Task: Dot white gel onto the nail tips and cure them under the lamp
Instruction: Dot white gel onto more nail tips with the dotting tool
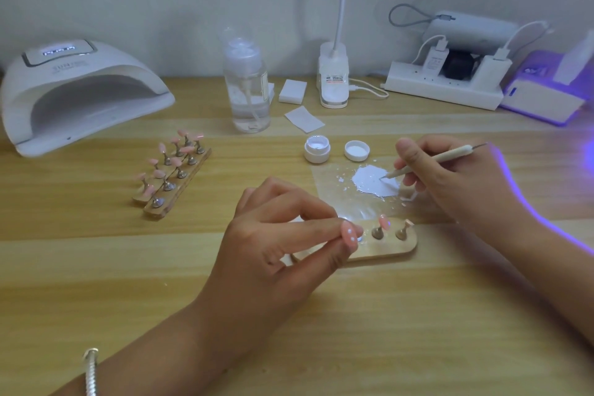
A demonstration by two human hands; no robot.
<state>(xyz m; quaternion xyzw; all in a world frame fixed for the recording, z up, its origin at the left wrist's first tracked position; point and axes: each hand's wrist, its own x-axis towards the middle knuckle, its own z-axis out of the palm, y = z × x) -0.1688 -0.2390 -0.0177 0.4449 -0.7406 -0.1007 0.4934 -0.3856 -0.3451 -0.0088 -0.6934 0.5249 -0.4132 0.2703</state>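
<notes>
A white dome-shaped curing lamp [80, 96] stands at the far left of the pale wooden table [321, 331], its mouth facing two wooden racks of pink nail tips on metal stands [173, 170] nearby. At centre, the person's left hand [283, 235] pinches a single pink nail tip [349, 236] between thumb and fingertips, over the left end of a rounded wooden holder strip [385, 251]. That tip carries what look like two or three white dots, though the count is hard to make out. Further back, a small white gel jar [317, 148] sits open beside its round white lid [356, 150]. At right, the right hand [450, 177] grips a slim cream dotting tool [434, 161] like a pen, its point dipped in a puddle of white gel [374, 183] spread on clear film. Dotting appears to be under way, with the held tip partly done. Whether the racked tips are dotted cannot be told, and this tip has yet to go under the lamp.
</notes>
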